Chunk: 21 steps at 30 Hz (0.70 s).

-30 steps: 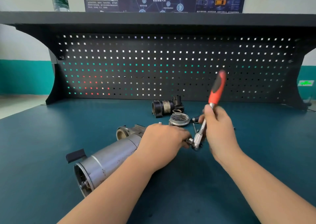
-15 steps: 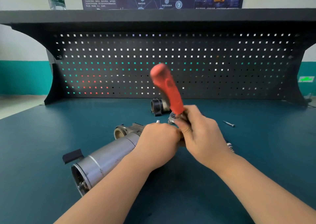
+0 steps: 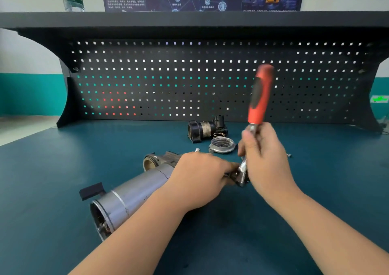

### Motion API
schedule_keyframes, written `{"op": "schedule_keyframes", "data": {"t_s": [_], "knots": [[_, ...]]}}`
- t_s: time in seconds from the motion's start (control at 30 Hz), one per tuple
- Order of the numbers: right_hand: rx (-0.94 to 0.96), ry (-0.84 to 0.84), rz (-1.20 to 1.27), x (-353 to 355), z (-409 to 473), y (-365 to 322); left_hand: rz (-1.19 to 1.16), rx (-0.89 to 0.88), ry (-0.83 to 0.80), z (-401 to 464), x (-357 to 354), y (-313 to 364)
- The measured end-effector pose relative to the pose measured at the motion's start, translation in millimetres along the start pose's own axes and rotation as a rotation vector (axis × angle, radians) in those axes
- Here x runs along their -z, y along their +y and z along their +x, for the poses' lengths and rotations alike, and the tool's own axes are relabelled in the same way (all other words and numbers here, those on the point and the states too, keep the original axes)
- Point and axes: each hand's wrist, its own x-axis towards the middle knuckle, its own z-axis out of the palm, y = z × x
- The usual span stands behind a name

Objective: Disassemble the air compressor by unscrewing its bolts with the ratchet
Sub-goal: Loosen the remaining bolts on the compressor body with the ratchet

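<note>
The air compressor (image 3: 134, 192), a silver cylinder with a grey cast head, lies on its side on the teal bench, open end toward me. My left hand (image 3: 200, 180) grips its far end and hides that part. My right hand (image 3: 265, 159) holds the ratchet (image 3: 260, 98) by its metal shank just below the red and black handle. The handle stands nearly upright, tilted a little right and blurred. The ratchet's chrome head (image 3: 242, 175) sits at the compressor's end, right beside my left fingertips.
A black and brass motor part (image 3: 205, 128), a small spring (image 3: 219, 135) and a round metal cover (image 3: 222, 145) lie behind my hands. A loose bolt (image 3: 288, 155) lies right of my right hand. A black pegboard (image 3: 210, 81) closes the bench's back.
The ratchet handle swung left half a second ago and has now swung back to the right, near upright. My left hand and the compressor stayed put.
</note>
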Motion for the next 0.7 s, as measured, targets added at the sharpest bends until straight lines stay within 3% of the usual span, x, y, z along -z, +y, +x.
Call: {"op": "schedule_keyframes", "data": {"t_s": [0.1, 0.17, 0.27, 0.33, 0.4, 0.47, 0.53, 0.6, 0.7], "knots": [[0.493, -0.19, -0.322, -2, -10, -11, 0.083, 0.061, -0.022, 1, -2, 1], [0.534, -0.163, -0.339, -8, -13, -10, 0.15, 0.082, -0.021, 0, -3, 2], [0.114, 0.056, -0.099, -9, -5, -2, 0.165, 0.048, -0.018, 1, -2, 4], [-0.392, 0.206, 0.098, -7, 4, 8, 0.159, 0.04, 0.001, 2, -4, 5], [-0.911, 0.334, 0.505, -7, 8, 19, 0.109, 0.046, 0.014, 2, -5, 5], [-1.122, 0.39, 0.727, -10, 5, 21, 0.014, 0.084, -0.011, 3, -3, 4], [-1.019, 0.325, 0.618, -12, 3, 25, -0.064, 0.154, -0.068, 5, -2, 0], [-0.789, 0.271, 0.432, -11, 4, 25, -0.077, 0.228, -0.128, 6, 2, -3], [-0.609, 0.215, 0.292, -8, 4, 23, -0.108, 0.25, -0.085, 7, 7, -6]]}}
